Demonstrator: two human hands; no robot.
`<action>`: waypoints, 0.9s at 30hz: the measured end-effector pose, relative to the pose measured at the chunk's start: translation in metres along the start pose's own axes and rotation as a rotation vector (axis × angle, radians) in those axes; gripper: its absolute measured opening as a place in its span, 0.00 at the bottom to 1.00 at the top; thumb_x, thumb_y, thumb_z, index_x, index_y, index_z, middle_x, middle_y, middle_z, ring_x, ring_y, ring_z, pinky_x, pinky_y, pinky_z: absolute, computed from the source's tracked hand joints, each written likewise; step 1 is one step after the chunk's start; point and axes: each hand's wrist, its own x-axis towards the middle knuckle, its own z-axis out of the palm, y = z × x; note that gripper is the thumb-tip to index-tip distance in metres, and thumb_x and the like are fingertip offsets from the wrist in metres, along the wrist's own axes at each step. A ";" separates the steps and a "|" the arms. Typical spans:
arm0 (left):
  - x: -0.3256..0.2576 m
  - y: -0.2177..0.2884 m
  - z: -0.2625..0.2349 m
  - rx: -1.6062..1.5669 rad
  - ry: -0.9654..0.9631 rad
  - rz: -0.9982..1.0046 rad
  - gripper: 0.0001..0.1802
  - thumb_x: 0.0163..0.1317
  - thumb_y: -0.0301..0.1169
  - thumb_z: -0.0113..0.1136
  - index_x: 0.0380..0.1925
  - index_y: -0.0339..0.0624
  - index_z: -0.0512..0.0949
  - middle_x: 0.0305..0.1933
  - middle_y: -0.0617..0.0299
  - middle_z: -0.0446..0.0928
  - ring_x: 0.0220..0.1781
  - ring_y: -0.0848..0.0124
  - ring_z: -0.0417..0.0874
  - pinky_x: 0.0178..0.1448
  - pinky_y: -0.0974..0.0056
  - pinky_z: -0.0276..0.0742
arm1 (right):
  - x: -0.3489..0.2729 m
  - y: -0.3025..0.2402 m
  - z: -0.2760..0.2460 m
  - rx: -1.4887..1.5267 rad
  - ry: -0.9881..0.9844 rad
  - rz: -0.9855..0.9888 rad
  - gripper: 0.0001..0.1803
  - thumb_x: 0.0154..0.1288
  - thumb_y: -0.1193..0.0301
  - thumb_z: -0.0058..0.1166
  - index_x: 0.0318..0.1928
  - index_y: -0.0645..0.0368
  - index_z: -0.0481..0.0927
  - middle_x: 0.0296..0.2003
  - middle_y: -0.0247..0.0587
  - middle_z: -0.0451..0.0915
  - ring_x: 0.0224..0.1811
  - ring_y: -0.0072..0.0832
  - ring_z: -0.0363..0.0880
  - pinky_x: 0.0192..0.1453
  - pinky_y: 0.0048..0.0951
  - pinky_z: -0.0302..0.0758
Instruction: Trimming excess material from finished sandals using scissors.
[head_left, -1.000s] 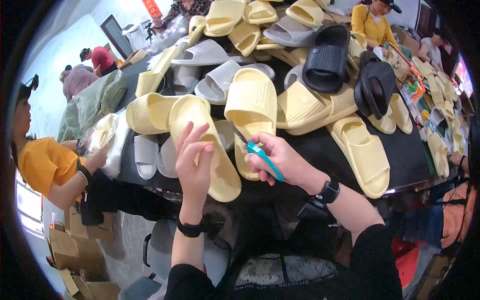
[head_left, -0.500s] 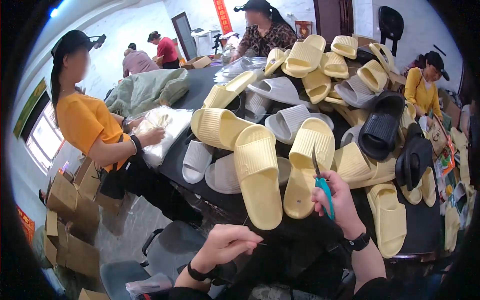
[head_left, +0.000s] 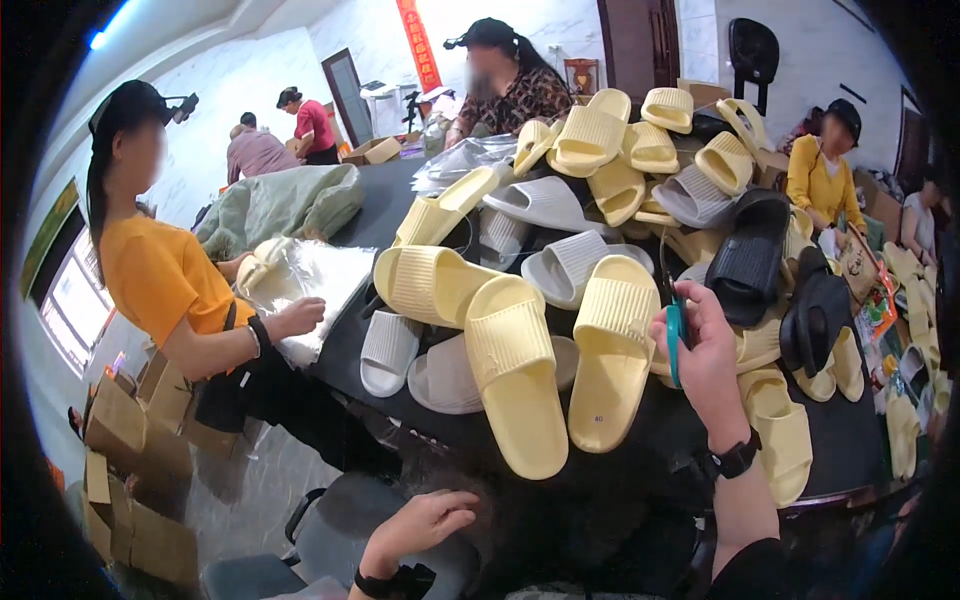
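Observation:
My right hand (head_left: 702,340) is closed around scissors with teal handles (head_left: 675,338), their dark blades pointing up and away. It is just right of a yellow slide slipper (head_left: 612,375) that lies sole down with its toe away from me. Beside that slipper, to the left, lies another yellow slipper (head_left: 518,395) with a ribbed strap; a small raised bit shows on the strap. My left hand (head_left: 432,525) hangs low, off the table edge and above a grey chair (head_left: 375,510). Its fingers are loosely stretched out, and I see nothing in them.
More yellow, grey (head_left: 388,352) and black slippers (head_left: 750,255) are heaped on the dark table (head_left: 350,240). A person in an orange shirt (head_left: 165,275) at the left handles clear bags (head_left: 335,285). Cardboard boxes (head_left: 140,420) stand on the floor. Other people work farther back.
My left hand has moved left and down, its pinched fingers now loosened. The scissors in my right hand have gone up and to the right, away from the slipper's strap.

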 end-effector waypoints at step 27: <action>0.124 0.067 0.038 0.413 0.585 0.545 0.30 0.58 0.35 0.60 0.54 0.25 0.66 0.57 0.39 0.68 0.58 0.47 0.67 0.62 0.52 0.63 | 0.045 0.073 0.002 -0.479 0.210 -0.079 0.24 0.59 0.65 0.60 0.52 0.61 0.68 0.36 0.57 0.78 0.38 0.50 0.78 0.39 0.42 0.73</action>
